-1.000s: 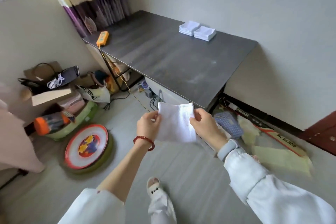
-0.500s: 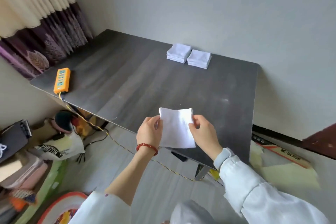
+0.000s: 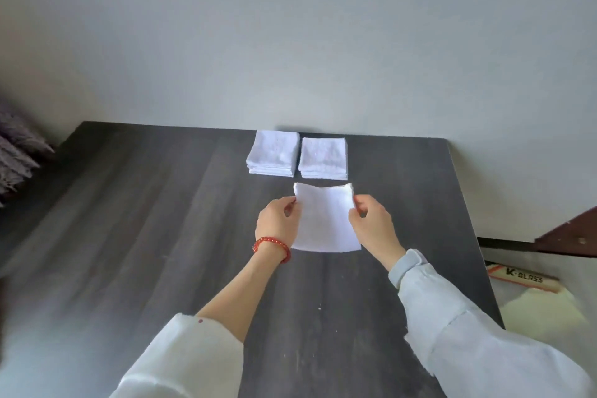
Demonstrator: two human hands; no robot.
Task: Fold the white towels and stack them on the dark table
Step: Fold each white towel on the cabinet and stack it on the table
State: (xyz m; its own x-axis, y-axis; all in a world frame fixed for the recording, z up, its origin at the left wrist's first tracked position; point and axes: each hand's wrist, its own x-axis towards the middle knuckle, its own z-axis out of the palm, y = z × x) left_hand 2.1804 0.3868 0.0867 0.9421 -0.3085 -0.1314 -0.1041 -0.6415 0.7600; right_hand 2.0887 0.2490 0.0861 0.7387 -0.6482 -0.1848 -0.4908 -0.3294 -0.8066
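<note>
Head view: a person's left hand (image 3: 278, 222) and right hand (image 3: 371, 223) each pinch a side edge of a white towel (image 3: 324, 220), holding it stretched between them over the dark desk (image 3: 161, 220). The towel's far edge lies just short of two stacks of folded towels, a left stack (image 3: 274, 152) and a right stack (image 3: 324, 158), which sit side by side near the back of the desk, close to the wall (image 3: 290, 42). A red bead bracelet (image 3: 270, 245) circles the left wrist; pale sleeves cover both forearms.

The step in hand appears to be laying the towel flat for folding. It would likely go best with the cloth kept taut, lowered so the near edge meets the desk squarely, corners matched before any crease is pressed, and the finished square sized to the stacks behind it.

Whether the towel's lower edge already rests on the desk or hangs just above it cannot be told. The fingertips under the cloth are hidden, and how many towels each stack holds is too fine to count. At right, an object on the floor (image 3: 529, 287) bears only partly readable lettering.
</note>
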